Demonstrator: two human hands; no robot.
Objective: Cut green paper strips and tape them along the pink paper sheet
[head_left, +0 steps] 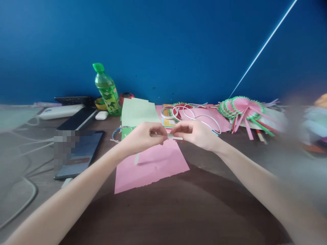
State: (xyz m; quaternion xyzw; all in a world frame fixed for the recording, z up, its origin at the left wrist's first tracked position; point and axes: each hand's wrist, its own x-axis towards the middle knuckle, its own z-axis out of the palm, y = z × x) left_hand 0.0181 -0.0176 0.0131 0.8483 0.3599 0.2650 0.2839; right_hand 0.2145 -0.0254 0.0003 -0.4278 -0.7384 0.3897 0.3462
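Observation:
My left hand (145, 136) and my right hand (196, 134) meet over the middle of the table, fingertips almost touching. Both are closed in a pinch on a narrow pale paper strip (177, 138), whose free end sticks out under my right fingers. Most of the strip is hidden by the fingers. Below my hands lies a pink paper sheet (153, 173) with a rough near edge. Another pale strip (137, 159) rests on it. Light green paper (138, 112) lies just behind my left hand.
Left: a green-capped bottle (107, 90), a tablet or phone (84, 153), a white earbud case (101, 115) and cables (30, 187). Behind my hands are white coiled strips (187, 110). A pleated pink-and-green paper ornament (242, 109) lies right, near the blue wall (178, 51).

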